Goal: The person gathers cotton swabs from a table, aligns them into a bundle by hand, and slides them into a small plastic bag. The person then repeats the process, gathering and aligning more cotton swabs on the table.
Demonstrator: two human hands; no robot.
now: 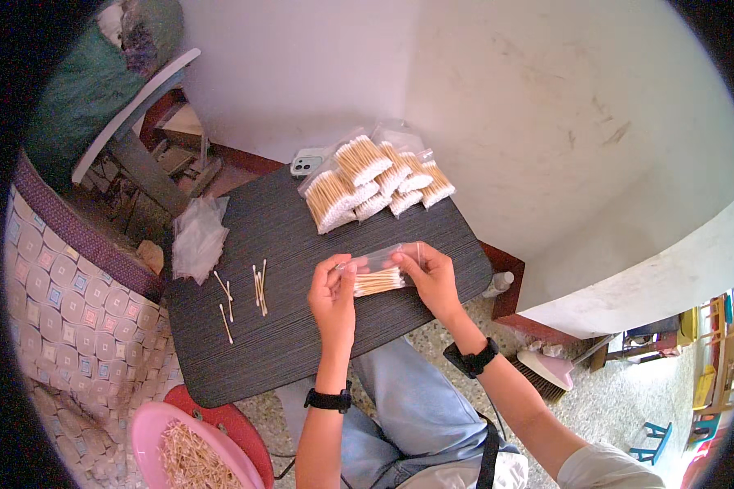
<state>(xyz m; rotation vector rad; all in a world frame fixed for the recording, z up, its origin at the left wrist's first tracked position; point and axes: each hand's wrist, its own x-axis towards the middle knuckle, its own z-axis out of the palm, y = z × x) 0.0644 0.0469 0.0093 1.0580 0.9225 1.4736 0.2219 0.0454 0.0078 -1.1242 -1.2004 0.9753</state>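
Note:
Between my two hands is a clear plastic bag with a bundle of cotton swabs in it, lying crosswise. My left hand pinches the bag's left side, and my right hand grips its right side near the upper edge. Behind them, at the table's far side, several filled bags of cotton swabs are piled up. Loose cotton swabs lie on the dark table to the left of my left hand. A stack of flat, clear bags rests at the table's left edge.
A phone lies beside the pile. At lower left, a pink basin full of swabs stands on a red stool. Walls close off the far and right sides. A white bottle and a broom are on the floor at right.

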